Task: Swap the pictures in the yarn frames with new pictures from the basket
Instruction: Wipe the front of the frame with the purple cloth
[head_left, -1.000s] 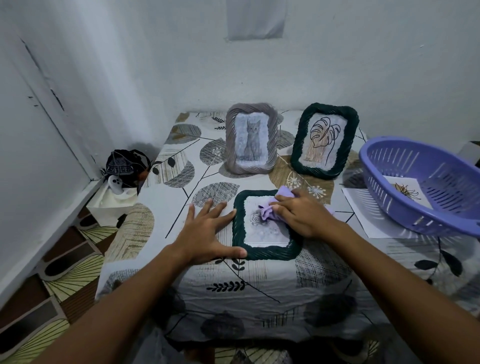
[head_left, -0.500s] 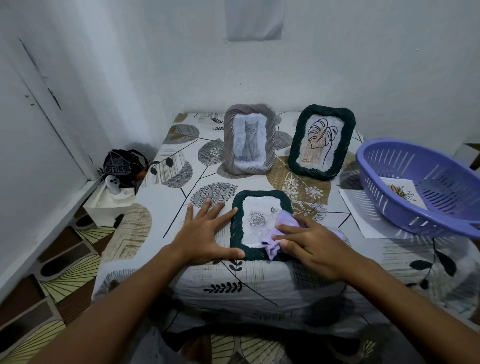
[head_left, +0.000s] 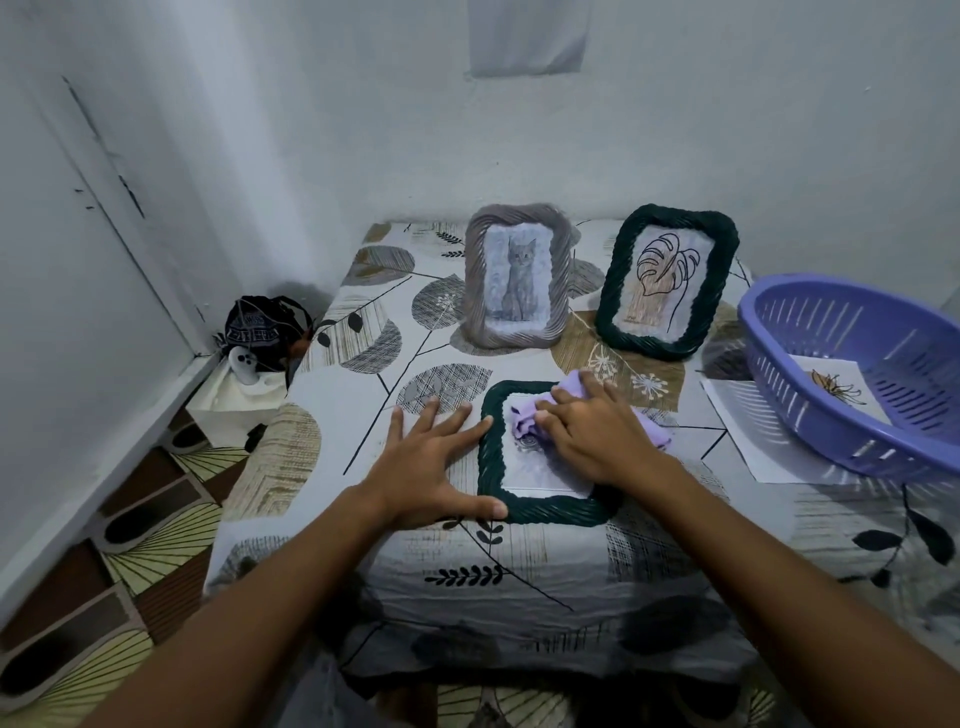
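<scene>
Three yarn-wrapped frames, one slotted lilac plastic basket (head_left: 857, 374).
Right hand (head_left: 597, 436) presses lilac cloth (head_left: 524, 421) on flat dark-green frame (head_left: 491, 467); left hand (head_left: 431, 467) splayed flat.

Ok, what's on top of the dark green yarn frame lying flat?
A crumpled lilac cloth pressed by the right hand lies on the dark green yarn frame. The left hand touches its left edge. The picture is mostly covered.

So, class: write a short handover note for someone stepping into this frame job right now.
Left hand: flat on the table, thumb against the lying green frame.
Right hand: pressing a purple cloth onto that frame's picture.
Grey cat frame and green leaf frame stand behind.
Basket, right, holds one picture.
Done: cannot tell.
Left: finish wiping, stand the frame.
</scene>
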